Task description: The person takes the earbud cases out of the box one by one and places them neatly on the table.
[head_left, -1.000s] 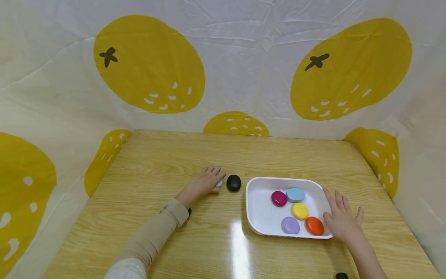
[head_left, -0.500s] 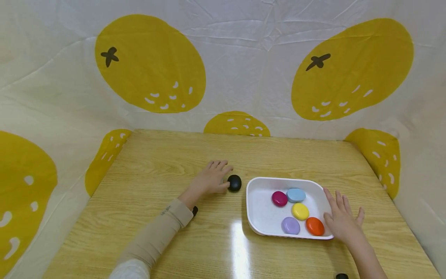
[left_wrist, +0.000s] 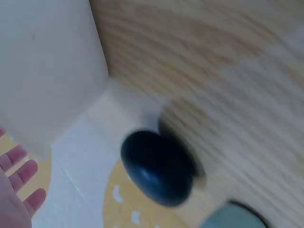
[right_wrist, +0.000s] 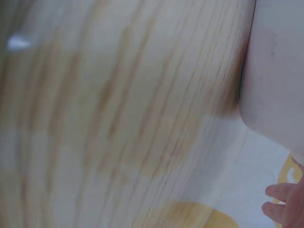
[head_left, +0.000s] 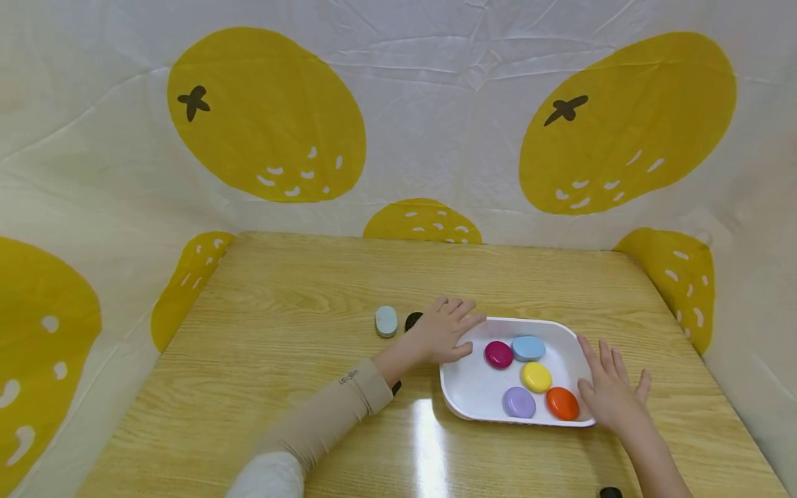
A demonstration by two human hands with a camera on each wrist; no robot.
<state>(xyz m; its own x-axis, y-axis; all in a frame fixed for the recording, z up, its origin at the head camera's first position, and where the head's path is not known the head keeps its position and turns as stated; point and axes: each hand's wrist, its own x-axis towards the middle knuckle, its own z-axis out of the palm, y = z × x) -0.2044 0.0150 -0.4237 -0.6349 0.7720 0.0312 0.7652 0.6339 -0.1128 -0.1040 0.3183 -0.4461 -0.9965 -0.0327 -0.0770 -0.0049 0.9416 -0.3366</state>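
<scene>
My left hand (head_left: pixel 441 330) is over the left end of a white tray (head_left: pixel 457 398), fingers spread and nothing between them. In the left wrist view its straight fingers (left_wrist: pixel 24 173) show beside the tray's outer wall (left_wrist: pixel 47 61). Just behind this hand lies a smooth black rounded piece (head_left: pixel 413 320), partly covered in the head view and whole in the left wrist view. Further left sits a pale grey-green oval piece (head_left: pixel 386 321). At the tray's right rim rests my right hand (head_left: pixel 613 394), fingers extended along the outside.
Inside the tray are glossy rounded pieces: crimson (head_left: pixel 499 355), light blue (head_left: pixel 528 348), yellow (head_left: pixel 536 377), lilac (head_left: pixel 519 402) and orange-red (head_left: pixel 562 403). A wooden table (head_left: pixel 299 277) carries everything. Fruit-printed cloth (head_left: pixel 436 138) hangs behind and at both sides.
My left hand has let go of the pale grey-green piece and moved right, past the black piece, to the tray's left end. The right hand and the tray have stayed put.
</scene>
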